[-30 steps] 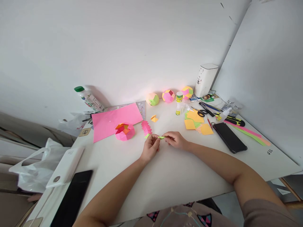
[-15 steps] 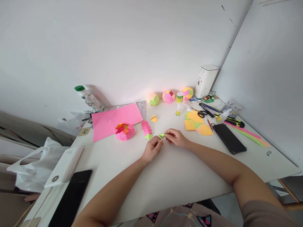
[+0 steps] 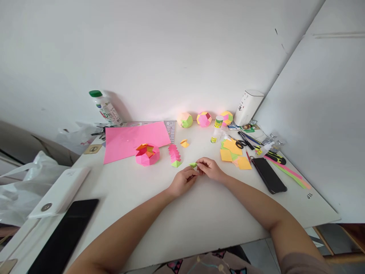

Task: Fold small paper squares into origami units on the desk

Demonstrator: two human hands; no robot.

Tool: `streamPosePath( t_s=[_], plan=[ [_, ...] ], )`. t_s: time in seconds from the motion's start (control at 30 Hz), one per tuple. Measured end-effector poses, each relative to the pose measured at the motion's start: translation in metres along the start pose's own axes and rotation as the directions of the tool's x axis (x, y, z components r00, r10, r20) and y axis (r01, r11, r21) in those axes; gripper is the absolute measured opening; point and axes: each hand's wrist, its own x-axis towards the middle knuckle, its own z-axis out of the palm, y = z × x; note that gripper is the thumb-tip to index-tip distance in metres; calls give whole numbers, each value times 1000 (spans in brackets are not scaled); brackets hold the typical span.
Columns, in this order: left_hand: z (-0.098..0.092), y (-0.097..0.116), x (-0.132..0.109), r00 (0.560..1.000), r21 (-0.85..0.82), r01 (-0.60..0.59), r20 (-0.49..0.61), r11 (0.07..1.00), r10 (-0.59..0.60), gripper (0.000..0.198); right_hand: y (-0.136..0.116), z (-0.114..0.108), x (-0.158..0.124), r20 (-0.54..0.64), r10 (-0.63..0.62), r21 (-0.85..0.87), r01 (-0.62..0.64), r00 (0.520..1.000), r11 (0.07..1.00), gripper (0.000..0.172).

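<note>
A small folded green paper piece (image 3: 193,165) sits at my fingertips above the white table. My right hand (image 3: 211,169) pinches it between thumb and fingers. My left hand (image 3: 184,181) is closed, its fingertips meeting the right ones at the piece's near side; the fingers partly hide the paper. Just left of the hands lies a row of folded pink paper pieces (image 3: 174,153) ending in a green one (image 3: 176,164). A folded orange piece (image 3: 184,143) rests behind them. Further left stands a pink paper ball (image 3: 147,160) with an open top showing orange inside.
Several finished paper balls (image 3: 204,119) line the wall. A glue bottle (image 3: 213,139), scissors (image 3: 240,143), sticky notes (image 3: 226,155) and a black phone (image 3: 268,175) lie to the right. A pink sheet (image 3: 134,139), bottle (image 3: 106,110) and black tablet-like slab (image 3: 67,232) are left.
My hands have come together: the left fingertips now meet the right ones, where a gap showed before. The whole view has shifted slightly with the head.
</note>
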Motion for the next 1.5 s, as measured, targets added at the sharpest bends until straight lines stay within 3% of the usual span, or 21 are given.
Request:
streamPosePath(
  t_s=[0.37,0.53,0.7,0.9,1.0,1.5],
  plan=[
    [0,4,2,996,114,-64,72,991,56,18,1,-1,3,-110,22,30,-19,994,999,25],
    [1,6,2,984,187,-156,119,970,135,17,-5,-2,12,-139,101,29,-98,985,995,22],
    [3,8,2,973,270,-225,122,936,198,11,-6,-2,44,-134,217,6,-218,967,976,17],
    [6,9,0,954,339,-298,131,893,269,2,-4,5,101,-161,223,-39,-232,961,972,8],
    [10,5,0,948,385,-319,144,866,285,3,-4,6,117,-153,253,-42,-262,955,964,6],
    [12,3,1,929,452,-371,188,811,320,5,-8,7,113,-172,250,-42,-261,953,965,14]
  ],
)
